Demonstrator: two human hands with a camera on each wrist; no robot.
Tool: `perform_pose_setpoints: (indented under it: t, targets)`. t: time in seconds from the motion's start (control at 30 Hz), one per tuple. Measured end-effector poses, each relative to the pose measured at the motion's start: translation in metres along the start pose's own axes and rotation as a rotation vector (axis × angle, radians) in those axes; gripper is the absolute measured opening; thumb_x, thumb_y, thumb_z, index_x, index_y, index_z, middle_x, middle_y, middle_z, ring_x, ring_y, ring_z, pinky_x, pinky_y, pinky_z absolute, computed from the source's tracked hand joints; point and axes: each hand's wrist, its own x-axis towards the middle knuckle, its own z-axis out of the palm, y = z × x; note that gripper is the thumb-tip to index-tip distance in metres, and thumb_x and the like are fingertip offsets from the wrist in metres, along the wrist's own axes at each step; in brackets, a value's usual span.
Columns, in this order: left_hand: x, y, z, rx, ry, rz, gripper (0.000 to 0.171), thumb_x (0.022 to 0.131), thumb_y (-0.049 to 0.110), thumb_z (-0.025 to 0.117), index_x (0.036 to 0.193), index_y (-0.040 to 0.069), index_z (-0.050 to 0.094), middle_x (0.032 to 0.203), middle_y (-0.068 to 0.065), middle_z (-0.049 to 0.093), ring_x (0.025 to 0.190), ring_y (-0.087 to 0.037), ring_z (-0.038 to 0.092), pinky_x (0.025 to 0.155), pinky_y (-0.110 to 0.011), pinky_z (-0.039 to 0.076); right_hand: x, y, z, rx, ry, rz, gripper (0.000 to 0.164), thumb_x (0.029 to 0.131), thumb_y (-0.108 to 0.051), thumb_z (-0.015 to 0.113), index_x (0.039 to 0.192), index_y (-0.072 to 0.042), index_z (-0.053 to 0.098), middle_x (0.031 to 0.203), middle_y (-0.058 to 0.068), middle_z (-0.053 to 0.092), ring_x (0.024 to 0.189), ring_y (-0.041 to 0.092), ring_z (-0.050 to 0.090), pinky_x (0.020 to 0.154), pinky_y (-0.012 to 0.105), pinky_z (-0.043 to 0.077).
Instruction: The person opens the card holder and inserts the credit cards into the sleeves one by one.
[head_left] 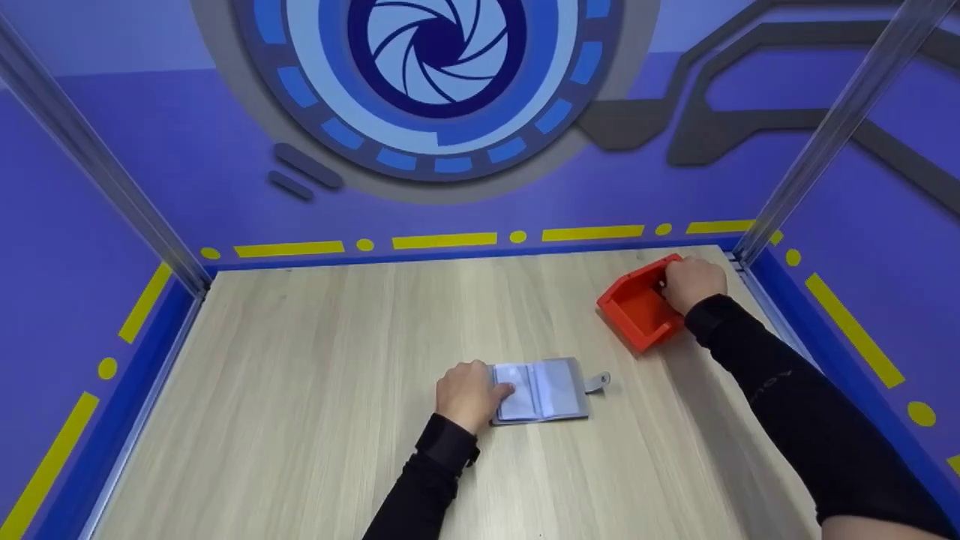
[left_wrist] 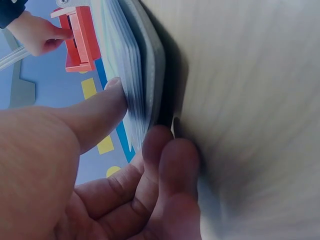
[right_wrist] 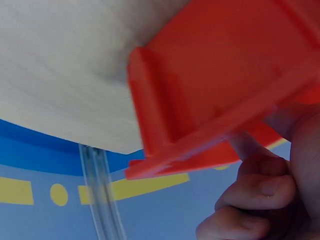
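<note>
Head view: the wallet (head_left: pixel 559 388) lies spread on the wooden table (head_left: pixel 315 375), in front of the person and a little right of the middle, its pale clear pages facing up and its snap strap (head_left: pixel 598 382) sticking out to the right. The left hand (head_left: pixel 466 395) pinches the wallet's left edge, thumb on the pages. Farther back, near the table's right far corner, the right hand (head_left: pixel 694 285) grips the right side of the red bin (head_left: pixel 637 309), whose hollow faces up and toward the person. The bin sits apart from the wallet, beyond the strap. Black sleeves (head_left: pixel 795 405) cover both forearms, and a purple wall (head_left: pixel 187 150) with yellow marks stands behind, between metal posts (head_left: pixel 112 172). Left wrist view: the wallet shows edge-on as a stack of thin pages in a grey cover, the left thumb pressing the pages and fingertips at the cover's edge, close above the table; the bin and right hand appear beyond. Right wrist view: the bin looms close, its wall held by thumb and forefinger, with other fingers curled below; whether its base touches the table I cannot tell.
</note>
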Motion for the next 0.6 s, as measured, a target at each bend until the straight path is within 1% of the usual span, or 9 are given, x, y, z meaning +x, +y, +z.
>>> perform_pose_setpoints:
  t: [0.07,0.17,0.37,0.47,0.6]
  targets:
    - [0.0,-0.001,0.0,0.006,0.002,0.004,0.055,0.088,0.044,0.093,0.064,0.018,0.051,0.065,0.005,0.046,0.059,-0.015,0.044,0.053,-0.034,0.036,0.003,0.001,0.005,-0.018,0.012,-0.011,0.027,0.099,-0.019,0.078,0.101,0.008,0.077,0.088,0.028,0.074,0.079,0.045,0.074,0.074,0.063,0.064]
    - [0.001,0.0,-0.001,0.003,-0.022,0.0,0.056,0.089,0.045,0.092,0.064,0.02,0.048,0.065,0.005,0.046,0.059,-0.015,0.045,0.054,-0.034,0.036,0.005,0.004,0.011,-0.04,0.02,-0.014,0.026,0.098,-0.017,0.079,0.1,0.008,0.076,0.087,0.028,0.074,0.078,0.044,0.073,0.073,0.063,0.064]
    - [0.001,0.0,-0.002,-0.018,-0.048,-0.015,0.06,0.09,0.045,0.091,0.062,0.022,0.043,0.065,0.006,0.043,0.059,-0.014,0.044,0.054,-0.033,0.035,0.009,0.005,0.011,-0.066,0.047,0.03,0.028,0.1,-0.019,0.079,0.096,0.009,0.074,0.084,0.029,0.072,0.073,0.045,0.072,0.065,0.06,0.062]
    - [0.001,-0.002,-0.002,-0.017,-0.047,-0.026,0.058,0.09,0.046,0.091,0.063,0.021,0.045,0.065,0.006,0.044,0.059,-0.015,0.044,0.055,-0.034,0.036,0.012,0.002,0.01,-0.068,0.058,0.047,0.028,0.101,-0.018,0.077,0.094,0.009,0.073,0.083,0.029,0.072,0.072,0.044,0.072,0.064,0.059,0.061]
    - [0.001,-0.003,-0.002,-0.01,-0.034,-0.023,0.054,0.089,0.046,0.092,0.066,0.018,0.052,0.067,0.003,0.049,0.061,-0.016,0.047,0.056,-0.035,0.038,0.012,-0.001,0.008,-0.066,0.065,0.042,0.024,0.102,-0.013,0.072,0.092,0.009,0.072,0.08,0.028,0.071,0.07,0.043,0.072,0.064,0.059,0.061]
